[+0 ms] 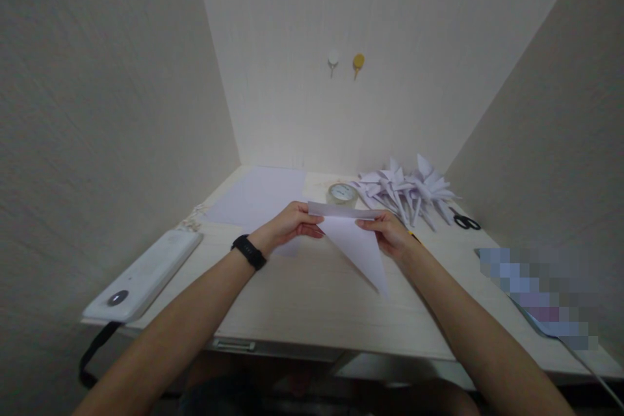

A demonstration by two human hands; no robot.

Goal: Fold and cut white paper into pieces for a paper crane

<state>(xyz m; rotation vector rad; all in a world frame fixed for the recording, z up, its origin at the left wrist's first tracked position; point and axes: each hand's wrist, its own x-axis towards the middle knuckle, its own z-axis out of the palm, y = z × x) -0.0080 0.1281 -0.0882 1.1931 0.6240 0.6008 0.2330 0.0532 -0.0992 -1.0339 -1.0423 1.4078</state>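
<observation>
A: Folded white paper sheet (358,244) — item 1. Held above the desk (312,292), centre, just in front of the tape roll (342,194). Shape: a flat band along the top edge w/ a long triangle hanging down to a point at lower right.

B: Hands?

A: Left hand (290,224) pinched shut on the band's left end, thumb on the near side. Right hand (387,233) pinched shut on the right end, same way. Both grip the top edge, so the sheet hangs taut and the folded band probably stays flat — my reading, not a certainty.

B: Wrist?

A: Black band (249,251) on left wrist.

B: Rest of desk, quick.

A: Item 2: flat white sheets (258,198), back left, lying flush on the desk, within left-hand reach. Item 3: pile of folded white paper pieces (407,192), back right, pointed ends splayed out, set apart from the flat stock — looks like finished vs. unused, prob. Item 4: black-handled scissors (465,221), right of the pile, blades toward it. Item 5: white flat device (146,276) w/ dark round button, left edge, black strap hanging off the desk front. Item 6: two small hooks, one white, one yellow (358,62), on the back wall. Blurred patch at right; can't tell what it is.
</observation>
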